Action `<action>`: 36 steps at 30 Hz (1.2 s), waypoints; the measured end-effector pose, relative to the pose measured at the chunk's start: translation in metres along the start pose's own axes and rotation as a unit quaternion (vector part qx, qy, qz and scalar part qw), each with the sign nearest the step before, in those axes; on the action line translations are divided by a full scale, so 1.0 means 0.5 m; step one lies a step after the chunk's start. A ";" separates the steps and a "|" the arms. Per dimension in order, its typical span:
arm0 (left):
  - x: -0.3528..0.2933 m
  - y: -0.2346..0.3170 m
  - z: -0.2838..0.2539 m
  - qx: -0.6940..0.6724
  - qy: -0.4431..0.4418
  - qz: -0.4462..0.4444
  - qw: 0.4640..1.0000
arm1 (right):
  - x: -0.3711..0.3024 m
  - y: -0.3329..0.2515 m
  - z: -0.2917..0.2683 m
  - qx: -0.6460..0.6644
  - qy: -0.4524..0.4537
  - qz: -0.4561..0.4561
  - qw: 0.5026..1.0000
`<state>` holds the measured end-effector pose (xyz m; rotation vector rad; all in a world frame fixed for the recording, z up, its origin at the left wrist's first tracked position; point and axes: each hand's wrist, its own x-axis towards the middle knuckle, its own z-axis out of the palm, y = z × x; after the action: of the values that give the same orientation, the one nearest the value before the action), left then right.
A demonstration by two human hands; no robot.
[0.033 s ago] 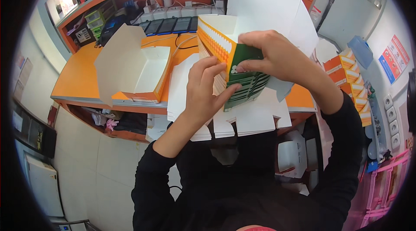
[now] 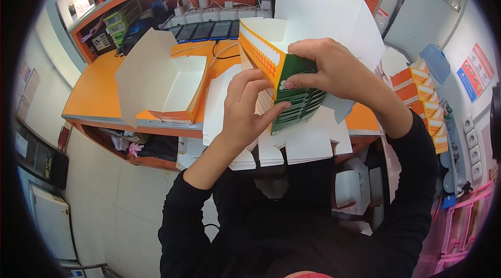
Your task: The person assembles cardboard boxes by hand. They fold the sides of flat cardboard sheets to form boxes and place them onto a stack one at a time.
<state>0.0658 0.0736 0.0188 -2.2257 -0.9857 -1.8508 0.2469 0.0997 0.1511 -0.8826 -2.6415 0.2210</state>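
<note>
A cardboard food box [image 2: 261, 51] with yellow-orange patterned sides, a green end and a white inside tops a stack of nested boxes [image 2: 297, 113]. Its big white lid [image 2: 321, 12] stands up at the back. My right hand [image 2: 329, 72] pinches the green end panel, thumb outside and fingers at the upper edge. At the near corner, my left hand [image 2: 248, 103] is closed around the box, curled fingers against the patterned side and thumb against the green end. White flat cardboard sheets [image 2: 302, 145] lie beneath the stack at the table's front edge.
On the orange table [image 2: 86, 95], another box [image 2: 180, 87] sits open at left. A row of dark devices [image 2: 209, 30] and white power sockets line the back. More stacked boxes [image 2: 417, 93] stand at right. Shelves under the tabletop hold a pink item [image 2: 135, 149] and white cardboard [image 2: 352, 186].
</note>
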 end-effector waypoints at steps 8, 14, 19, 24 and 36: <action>0.030 -0.025 -0.053 -0.150 -0.159 -0.077 0.973 | -0.003 0.002 0.033 0.040 0.038 0.029 0.998; 0.040 -0.052 -0.049 -0.178 -0.163 -0.049 0.969 | -0.010 0.006 0.040 -0.008 0.036 0.004 0.999; 0.190 -0.184 0.009 -0.235 0.106 -0.420 0.870 | -0.008 -0.015 0.051 -0.069 0.006 -0.033 0.997; 0.164 -0.266 0.045 -0.351 -0.089 -0.473 0.803 | -0.013 -0.006 0.072 -0.110 0.019 -0.027 0.993; 0.296 -0.238 0.097 0.128 -0.480 -0.278 0.822 | -0.038 -0.021 0.116 -0.132 0.069 -0.039 0.988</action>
<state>0.0547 0.2512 0.1011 -2.8596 -2.0339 -0.4276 0.2338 0.0780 0.0948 -0.8367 -2.6058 -0.2072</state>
